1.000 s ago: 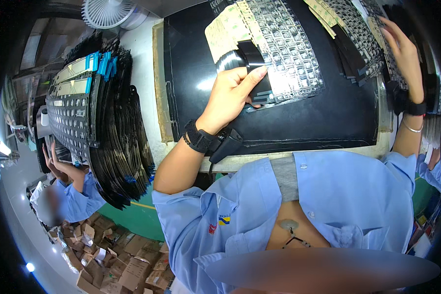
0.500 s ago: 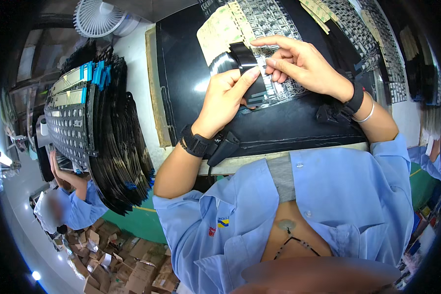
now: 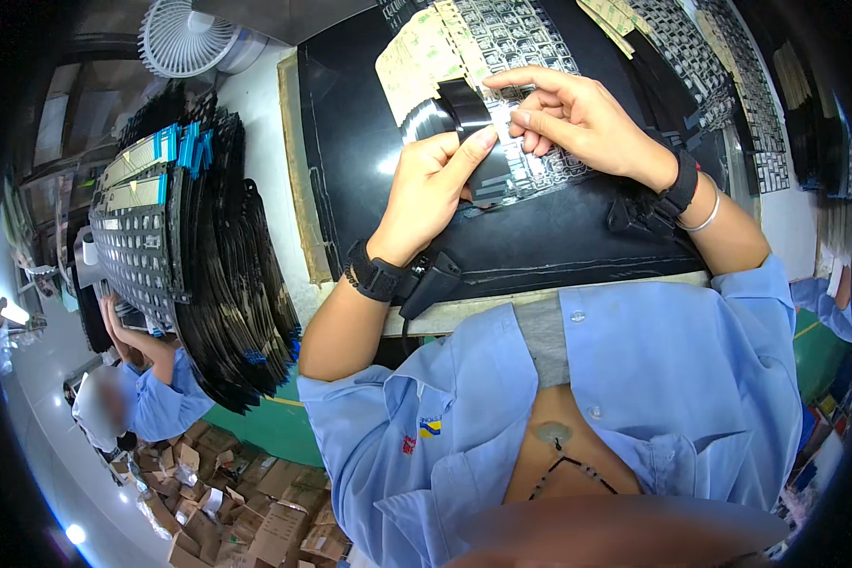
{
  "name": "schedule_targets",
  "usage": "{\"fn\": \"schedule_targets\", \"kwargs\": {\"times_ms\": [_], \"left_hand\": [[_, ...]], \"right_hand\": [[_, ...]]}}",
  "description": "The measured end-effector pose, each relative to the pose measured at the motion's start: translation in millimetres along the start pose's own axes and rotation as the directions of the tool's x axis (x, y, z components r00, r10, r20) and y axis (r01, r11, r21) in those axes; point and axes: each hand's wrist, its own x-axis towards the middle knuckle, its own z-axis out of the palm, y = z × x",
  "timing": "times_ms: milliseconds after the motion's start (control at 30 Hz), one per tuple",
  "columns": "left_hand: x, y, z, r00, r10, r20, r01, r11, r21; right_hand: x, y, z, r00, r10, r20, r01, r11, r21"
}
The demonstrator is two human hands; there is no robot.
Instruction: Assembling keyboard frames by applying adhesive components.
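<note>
My left hand (image 3: 431, 189) is closed, its thumb pressed on the lower end of a glossy black strip (image 3: 464, 102). The strip curves up and away over a stack of black strips with shiny edges (image 3: 426, 121). Just to the right, my right hand (image 3: 596, 128) hovers with its index finger stretched out to the left and the other fingers curled; I see nothing held in it. Beneath it lies a sheet of black and silver cut-out pieces (image 3: 563, 168). Pale yellow backing paper with green marks (image 3: 417, 66) is spread beyond my left hand.
A black mat (image 3: 350, 114) covers the worktable. More patterned sheets (image 3: 682, 66) lie at the right. Left of the table hangs a thick stack of black perforated sheets (image 3: 137, 256). A white fan (image 3: 185, 43) stands at the far left; cardboard boxes (image 3: 265, 530) lie below, near another person (image 3: 161, 379).
Both hands stay almost in place; the left thumb and the black strip have shifted slightly left and away. The other person's arms at the left have moved a little.
</note>
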Motion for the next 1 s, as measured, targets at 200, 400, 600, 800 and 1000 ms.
{"fn": "schedule_targets", "kwargs": {"times_ms": [200,400,600,800,1000], "left_hand": [[0.0,-0.5,0.3,1.0,0.009,0.003,-0.009,1.0,0.001],[-1.0,1.6,0.9,1.0,0.011,0.007,-0.011,1.0,0.01],[-0.6,2.4,0.1,1.0,0.016,0.012,-0.016,1.0,0.023],[0.0,1.8,0.3,1.0,0.006,0.008,-0.006,1.0,0.009],[-1.0,3.3,2.2,1.0,0.025,0.002,-0.025,1.0,0.015]], "right_hand": [[-0.4,-1.8,-1.0,0.999,0.041,0.035,-0.041,0.999,-0.013],[0.1,0.4,0.1,1.0,0.015,0.022,-0.015,1.0,0.001],[0.2,-0.8,0.6,1.0,0.021,0.015,-0.021,1.0,-0.004],[0.2,-0.9,-0.1,1.0,0.017,0.015,-0.017,1.0,-0.018],[-1.9,-6.2,2.5,1.0,-0.004,0.027,0.005,1.0,-0.026]]}}
